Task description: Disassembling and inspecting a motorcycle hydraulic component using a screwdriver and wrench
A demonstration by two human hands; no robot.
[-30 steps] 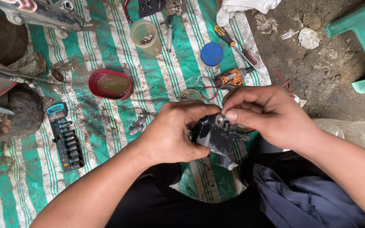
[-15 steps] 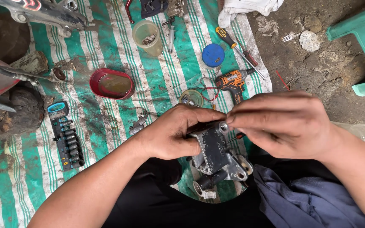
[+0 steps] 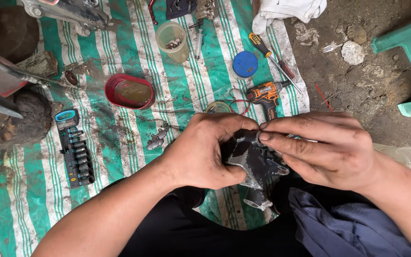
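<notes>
I hold a dark, greasy metal housing (image 3: 255, 164) over my lap, close to me and a little right of the middle of the scene. My left hand (image 3: 205, 150) is wrapped around its left side, fingers curled over the far edge and thumb under it, so that hand is closed on the part. My right hand (image 3: 322, 147) comes in from the right with its fingers laid nearly flat and pointing left; the fingertips (image 3: 265, 136) press on the far upper corner of the housing, where they meet my left fingers. Whether they pinch anything small there I cannot tell.

The housing's long axis runs from far to near, tilted slightly toward the near right. Its far end sits under my fingertips, and its near end, with pale lugs, points down toward my dark trousers (image 3: 191, 228).

Beyond my hands lies a green-and-white striped tarp (image 3: 120, 143) on the dirt ground. On it, just beyond my right hand, is an orange cordless driver (image 3: 265, 95); farther off are a blue round lid (image 3: 245, 64), a screwdriver (image 3: 272, 57) and a cloudy plastic cup (image 3: 172, 42). To the far left are a red oval dish (image 3: 130, 92) and a rail of black sockets (image 3: 77, 152). A green plastic stool (image 3: 410, 57) stands at the far right.
</notes>
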